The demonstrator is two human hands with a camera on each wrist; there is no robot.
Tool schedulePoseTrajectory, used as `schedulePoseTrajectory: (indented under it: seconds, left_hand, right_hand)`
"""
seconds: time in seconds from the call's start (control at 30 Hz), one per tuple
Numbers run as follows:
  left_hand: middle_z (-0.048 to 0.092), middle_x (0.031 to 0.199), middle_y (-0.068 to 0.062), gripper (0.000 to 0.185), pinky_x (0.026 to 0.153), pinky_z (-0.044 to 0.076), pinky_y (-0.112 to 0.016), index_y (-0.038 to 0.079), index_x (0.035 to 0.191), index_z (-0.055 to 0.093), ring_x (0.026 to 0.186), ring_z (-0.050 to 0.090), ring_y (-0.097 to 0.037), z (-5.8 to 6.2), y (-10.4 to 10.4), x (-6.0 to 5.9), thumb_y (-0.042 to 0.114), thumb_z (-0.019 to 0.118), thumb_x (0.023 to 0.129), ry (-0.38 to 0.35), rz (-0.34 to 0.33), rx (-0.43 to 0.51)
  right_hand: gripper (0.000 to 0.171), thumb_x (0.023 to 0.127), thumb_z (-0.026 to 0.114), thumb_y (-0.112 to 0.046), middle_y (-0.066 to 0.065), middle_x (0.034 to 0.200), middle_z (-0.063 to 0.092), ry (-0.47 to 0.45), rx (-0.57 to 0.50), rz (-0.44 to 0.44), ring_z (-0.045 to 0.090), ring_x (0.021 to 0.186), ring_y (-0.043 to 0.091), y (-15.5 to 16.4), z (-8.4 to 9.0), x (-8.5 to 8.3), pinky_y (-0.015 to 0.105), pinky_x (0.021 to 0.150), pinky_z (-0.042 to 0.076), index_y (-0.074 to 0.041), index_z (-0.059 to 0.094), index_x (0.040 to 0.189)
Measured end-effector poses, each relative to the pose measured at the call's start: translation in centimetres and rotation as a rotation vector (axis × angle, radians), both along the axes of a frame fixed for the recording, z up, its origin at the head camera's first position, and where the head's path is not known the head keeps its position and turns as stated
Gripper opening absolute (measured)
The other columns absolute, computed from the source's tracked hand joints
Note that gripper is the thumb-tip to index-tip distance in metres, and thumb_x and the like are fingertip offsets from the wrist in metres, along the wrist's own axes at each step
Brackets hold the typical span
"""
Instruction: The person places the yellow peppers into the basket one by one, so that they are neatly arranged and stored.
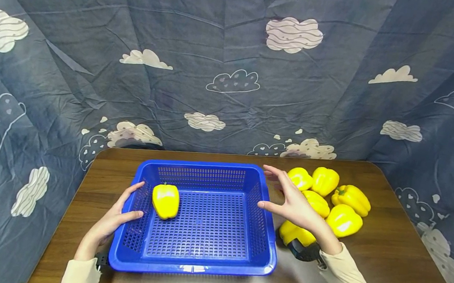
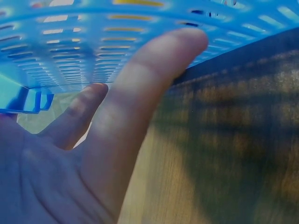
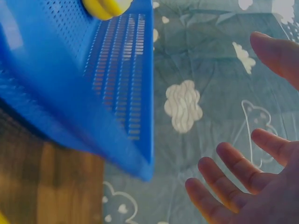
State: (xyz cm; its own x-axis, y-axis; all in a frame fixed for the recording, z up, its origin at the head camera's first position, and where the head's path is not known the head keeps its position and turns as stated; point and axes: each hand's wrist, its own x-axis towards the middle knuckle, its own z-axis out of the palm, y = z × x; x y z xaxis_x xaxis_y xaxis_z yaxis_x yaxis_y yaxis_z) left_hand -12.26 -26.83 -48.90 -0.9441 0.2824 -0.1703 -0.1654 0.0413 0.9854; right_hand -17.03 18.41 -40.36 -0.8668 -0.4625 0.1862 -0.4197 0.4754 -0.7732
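A blue plastic basket (image 1: 197,264) with slotted walls stands on the table, one yellow bell pepper (image 1: 165,201) lying inside at its left. My left hand (image 1: 112,221) is at the left rim, thumb and fingers spread and nearly straight, overlapping the rim in the head view. In the left wrist view its thumb (image 2: 135,93) lies across the slotted wall. Beyond the right rim, my right hand (image 1: 293,201) hovers with fingers apart and nothing in them. The right wrist view shows a gap between those fingers (image 3: 224,186) and the basket (image 3: 70,102).
Several more yellow bell peppers (image 1: 344,220) lie grouped on the table right of the basket, partly behind my right hand and forearm. The wooden table (image 1: 397,261) ends at the back against a grey-blue curtain (image 1: 230,114) with cloud prints.
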Motion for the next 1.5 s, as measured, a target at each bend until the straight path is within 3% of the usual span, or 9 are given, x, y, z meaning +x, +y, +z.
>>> schedulePoseTrajectory:
  seconds: [0.13,0.27,0.37,0.63,0.9,1.13,1.37,1.43,1.5]
  left_hand:
    - [0.009,0.152,-0.025,0.075,0.079,0.052,-0.056,0.027,0.151,0.015,0.121,0.037,-0.053,0.0,0.0,0.0,0.007,0.055,0.092,0.002,0.004,-0.008]
    - [0.009,0.152,-0.025,0.075,0.079,0.052,-0.056,0.027,0.151,0.014,0.12,0.039,-0.052,0.0,0.0,0.1,0.006,0.055,0.092,-0.002,0.002,-0.011]
    - [0.009,0.152,-0.026,0.076,0.081,0.051,-0.056,0.026,0.152,0.013,0.12,0.04,-0.051,0.1,0.1,0.2,0.005,0.055,0.092,-0.005,-0.007,-0.004]
    - [0.009,0.152,-0.027,0.075,0.082,0.051,-0.055,0.026,0.152,0.013,0.122,0.036,-0.053,0.1,0.1,0.1,0.006,0.055,0.092,0.006,-0.008,-0.011]
    - [0.009,0.152,-0.025,0.076,0.083,0.051,-0.054,0.027,0.152,0.014,0.123,0.035,-0.052,0.2,0.2,0.1,0.006,0.056,0.092,0.026,-0.007,-0.019]
    - [0.007,0.152,-0.025,0.076,0.084,0.05,-0.055,0.025,0.152,0.014,0.124,0.033,-0.054,0.0,0.1,0.1,0.007,0.056,0.091,0.024,-0.006,-0.023]
    - [0.009,0.152,-0.025,0.076,0.082,0.051,-0.054,0.026,0.152,0.015,0.123,0.036,-0.051,0.0,0.0,0.1,0.005,0.055,0.091,0.024,0.0,-0.008]
    - [0.009,0.152,-0.025,0.075,0.083,0.051,-0.054,0.026,0.151,0.015,0.123,0.035,-0.052,0.1,0.1,0.1,0.006,0.055,0.092,0.027,-0.001,-0.012]
    - [0.007,0.152,-0.025,0.075,0.084,0.051,-0.054,0.025,0.152,0.014,0.125,0.033,-0.053,0.2,0.1,0.1,0.006,0.055,0.092,0.032,-0.003,-0.019]
  right_hand:
    - [0.08,0.082,0.076,-0.017,0.019,0.14,0.04,-0.013,-0.012,-0.023,0.037,0.129,0.035,1.3,-0.7,0.8,0.058,0.103,0.033,-0.011,0.029,0.147]
    - [0.08,0.082,0.076,-0.018,0.018,0.14,0.041,-0.01,-0.009,-0.043,0.038,0.128,0.033,2.4,-1.3,1.7,0.047,0.104,0.036,-0.008,0.029,0.147]
    - [0.079,0.082,0.076,-0.017,0.017,0.139,0.041,0.009,0.004,-0.068,0.039,0.126,0.034,3.1,-1.7,2.4,0.046,0.103,0.037,-0.006,0.031,0.145]
    - [0.078,0.077,0.079,-0.006,0.015,0.134,0.044,0.108,-0.04,-0.135,0.043,0.118,0.016,4.9,-3.2,4.0,0.01,0.097,0.033,0.001,0.036,0.141]
    - [0.08,0.074,0.08,-0.004,0.017,0.135,0.044,0.12,-0.05,-0.205,0.043,0.116,0.013,6.1,-4.3,5.8,0.009,0.096,0.031,0.001,0.037,0.14]
    - [0.082,0.07,0.084,-0.008,0.015,0.132,0.046,0.138,0.004,-0.295,0.043,0.112,0.03,6.7,-5.6,7.4,0.007,0.093,0.029,-0.002,0.04,0.139]
    - [0.082,0.069,0.085,-0.014,0.017,0.131,0.045,0.118,0.048,-0.392,0.042,0.118,0.035,7.2,-6.8,8.5,0.001,0.091,0.019,-0.003,0.041,0.137]
    - [0.081,0.07,0.085,-0.016,0.017,0.131,0.044,0.111,0.058,-0.416,0.04,0.119,0.034,7.3,-7.1,8.8,0.005,0.092,0.02,-0.003,0.041,0.137]
    - [0.08,0.07,0.084,-0.016,0.018,0.131,0.044,0.106,0.06,-0.436,0.039,0.12,0.035,7.4,-7.3,8.9,0.019,0.098,0.026,-0.002,0.042,0.136]
